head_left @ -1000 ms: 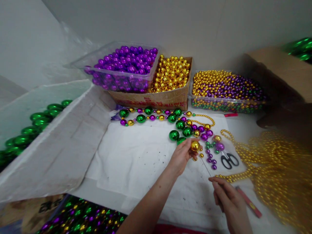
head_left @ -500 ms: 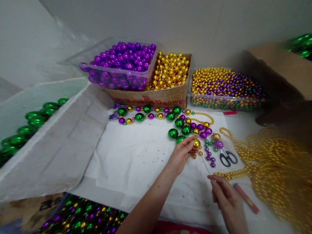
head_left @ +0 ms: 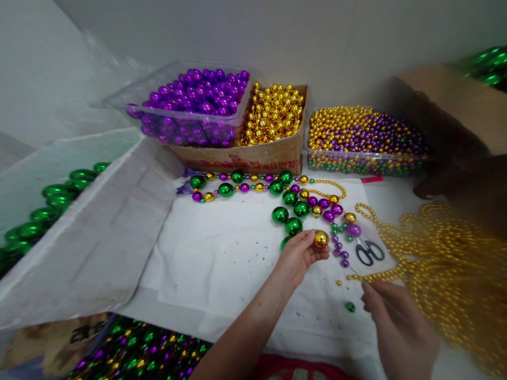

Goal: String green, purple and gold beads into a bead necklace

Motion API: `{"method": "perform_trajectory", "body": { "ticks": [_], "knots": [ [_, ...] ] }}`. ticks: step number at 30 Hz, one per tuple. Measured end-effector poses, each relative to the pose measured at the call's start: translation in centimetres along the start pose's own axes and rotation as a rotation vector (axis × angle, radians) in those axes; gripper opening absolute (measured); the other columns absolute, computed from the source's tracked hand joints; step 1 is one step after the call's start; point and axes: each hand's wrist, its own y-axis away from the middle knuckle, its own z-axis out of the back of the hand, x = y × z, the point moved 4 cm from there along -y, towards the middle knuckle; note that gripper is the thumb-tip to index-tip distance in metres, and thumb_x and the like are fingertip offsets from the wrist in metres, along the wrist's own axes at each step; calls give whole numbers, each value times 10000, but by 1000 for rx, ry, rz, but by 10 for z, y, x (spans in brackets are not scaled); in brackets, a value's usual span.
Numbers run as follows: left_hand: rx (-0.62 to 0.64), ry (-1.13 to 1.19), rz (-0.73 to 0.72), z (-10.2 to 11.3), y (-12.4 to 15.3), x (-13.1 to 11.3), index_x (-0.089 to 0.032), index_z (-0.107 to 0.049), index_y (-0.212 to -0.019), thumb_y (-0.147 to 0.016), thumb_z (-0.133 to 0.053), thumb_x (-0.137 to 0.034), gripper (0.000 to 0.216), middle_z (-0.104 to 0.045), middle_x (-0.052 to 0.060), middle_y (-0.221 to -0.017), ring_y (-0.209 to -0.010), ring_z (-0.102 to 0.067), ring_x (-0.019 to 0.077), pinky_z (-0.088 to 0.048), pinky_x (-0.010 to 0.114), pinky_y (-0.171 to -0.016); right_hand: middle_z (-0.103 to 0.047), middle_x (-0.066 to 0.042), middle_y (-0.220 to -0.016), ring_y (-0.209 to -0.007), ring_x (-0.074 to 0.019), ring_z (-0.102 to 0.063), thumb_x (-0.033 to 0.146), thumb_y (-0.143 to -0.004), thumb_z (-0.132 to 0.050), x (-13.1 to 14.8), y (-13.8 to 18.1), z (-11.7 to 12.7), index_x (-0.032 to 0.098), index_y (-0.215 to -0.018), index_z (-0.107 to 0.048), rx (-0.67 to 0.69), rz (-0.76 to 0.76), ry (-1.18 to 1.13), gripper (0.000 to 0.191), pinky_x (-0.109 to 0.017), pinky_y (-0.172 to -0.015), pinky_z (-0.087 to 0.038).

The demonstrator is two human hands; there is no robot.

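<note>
My left hand [head_left: 300, 257] pinches a large gold bead [head_left: 321, 238] between thumb and fingers, just above the white cloth [head_left: 222, 253]. My right hand [head_left: 396, 322], blurred by motion, is closed on a thin needle or wire whose tip points toward the gold bead. A small green bead [head_left: 349, 306] and a tiny gold bead [head_left: 339, 283] lie loose on the cloth between my hands. A strand of green, purple and gold beads [head_left: 269, 190] lies across the cloth behind my left hand.
Tubs of purple beads [head_left: 194, 105], gold beads [head_left: 273, 113] and mixed small beads [head_left: 364, 140] line the back. Black scissors [head_left: 369, 252] lie beside a heap of gold bead strands [head_left: 443, 264]. Green balls [head_left: 47, 203] fill a box at left. A cardboard box [head_left: 455, 105] stands at right.
My right hand has moved right and down, pulling the needle away from the gold bead. A small green bead and a tiny gold one now lie loose on the cloth. The red pen is hidden.
</note>
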Motion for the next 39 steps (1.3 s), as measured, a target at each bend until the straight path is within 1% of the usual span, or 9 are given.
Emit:
{"method": "perform_trajectory", "body": {
  "ticks": [3,5,8,11,15,19,29,34,39],
  "knots": [
    [8,85,133,-6,5,18,-78,-636,-862,-832,-622,-250,176,-663,91,-791,-628,-634,148,-523,278,-629,-645,-42,-822,-703,-180,-612,225,-788,-686,28,-7,6,195,-851,-659,-72,328,35,74,-314,-652,-500],
    [-7,128,211,-8,9,28,-71,-633,-855,-843,-606,-242,173,-661,92,-784,-622,-633,147,-524,278,-627,-654,-48,-863,-775,-186,-625,148,-802,-656,44,-10,6,206,-884,-662,-66,545,119,101,-311,-680,-504],
    [-38,168,254,-7,12,36,-78,-624,-864,-837,-620,-243,167,-660,81,-775,-616,-627,137,-521,267,-630,-672,-50,-913,-795,-164,-644,118,-837,-601,54,-13,6,215,-982,-636,-9,676,258,178,-265,-668,-510],
    [-41,150,237,-4,13,36,-88,-623,-858,-821,-643,-255,172,-657,70,-768,-607,-619,128,-514,253,-623,-691,-56,-912,-746,-159,-662,184,-865,-570,53,-11,8,214,-1023,-615,54,718,377,168,-241,-606,-520],
    [-34,120,209,0,13,36,-94,-628,-859,-813,-654,-281,195,-658,73,-775,-599,-620,128,-511,248,-604,-703,-61,-908,-761,-175,-675,249,-878,-545,52,-4,10,213,-1008,-622,138,775,511,156,-251,-646,-547],
    [-61,109,180,2,13,37,-100,-623,-875,-812,-654,-287,200,-661,73,-774,-600,-629,133,-517,250,-602,-686,-74,-923,-795,-176,-667,224,-865,-551,54,0,11,210,-1010,-596,67,738,407,152,-271,-683,-550],
    [-114,140,142,2,13,33,-76,-624,-846,-769,-703,-272,225,-661,70,-765,-586,-624,133,-537,266,-583,-673,-70,-847,-723,-183,-646,228,-860,-549,60,-2,9,222,-903,-596,-10,718,332,64,-269,-538,-511],
    [-113,155,144,1,14,33,-80,-627,-833,-777,-697,-264,204,-660,70,-759,-595,-630,138,-538,277,-599,-684,-74,-850,-714,-179,-648,228,-864,-554,60,-3,4,205,-958,-595,53,733,369,105,-252,-525,-498],
    [-129,162,153,3,14,33,-84,-622,-847,-784,-692,-272,211,-660,73,-782,-590,-627,134,-541,286,-611,-674,-75,-860,-759,-184,-642,212,-870,-549,62,-4,3,205,-949,-589,66,750,388,89,-269,-592,-513]
  ]
}}
